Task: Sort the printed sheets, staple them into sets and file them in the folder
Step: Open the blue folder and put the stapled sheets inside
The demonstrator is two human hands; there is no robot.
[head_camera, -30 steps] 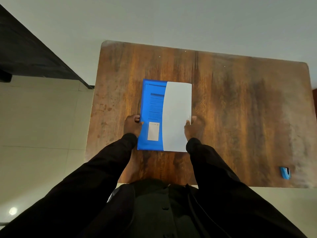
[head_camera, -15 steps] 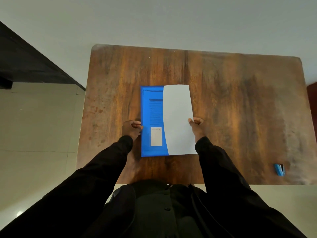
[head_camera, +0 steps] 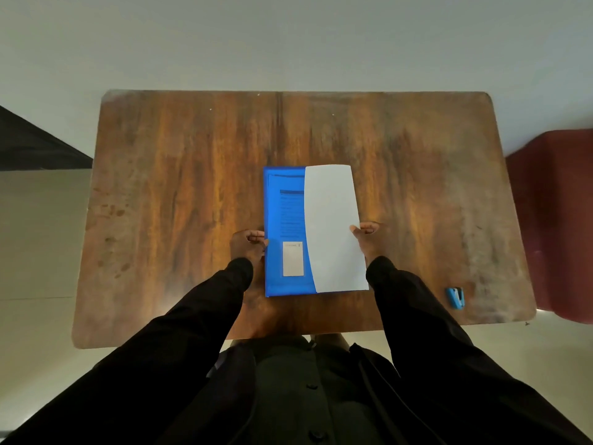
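Note:
A blue folder [head_camera: 284,226] lies flat in the middle of the wooden table [head_camera: 179,187], with printed text showing through its cover and a white label near its lower left. White sheets [head_camera: 332,229] lie over the folder's right half and stick out past its right edge. My left hand [head_camera: 248,247] pinches the folder's left edge with curled fingers. At the sheets' right edge, my right hand [head_camera: 367,236] grips the paper, thumb on top.
A small blue stapler [head_camera: 455,297] lies near the table's front right corner. A dark red seat [head_camera: 555,220] stands just past the right edge. A dark piece of furniture [head_camera: 35,142] is at the far left, over a pale tiled floor.
The white sheets have slid to the right, out past the folder's right edge, with my right hand moving right along with them. My left hand stays on the folder's left edge.

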